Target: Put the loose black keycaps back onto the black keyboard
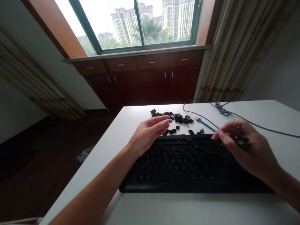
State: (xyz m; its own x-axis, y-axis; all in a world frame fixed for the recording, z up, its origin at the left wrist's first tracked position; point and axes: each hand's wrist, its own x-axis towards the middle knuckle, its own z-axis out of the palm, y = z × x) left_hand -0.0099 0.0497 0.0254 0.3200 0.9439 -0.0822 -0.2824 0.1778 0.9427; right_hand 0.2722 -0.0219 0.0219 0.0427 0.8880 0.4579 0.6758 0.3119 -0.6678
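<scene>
From my distant place I see, by the head camera, 2 bare hands over a black keyboard [180,159], which lies flat on the white surface [117,134]. The left hand [148,132] is above the far left part of the keyboard, with the thumb and the index finger close together at the tips; I cannot tell if they hold something small. Just beyond these tips, a heap of black keycaps [178,118] lies on the surface, and a few others are scattered near the keyboard's far edge.

The right hand [249,154] is over the right part of the keyboard, and it is closed around a dark round-ended object [242,142]. By its fingertips I see a blue stick [205,124] with a wider tip, but I cannot tell if the hand grips it. Behind, a black cable [255,125] runs across the surface with 1 tied bundle.
</scene>
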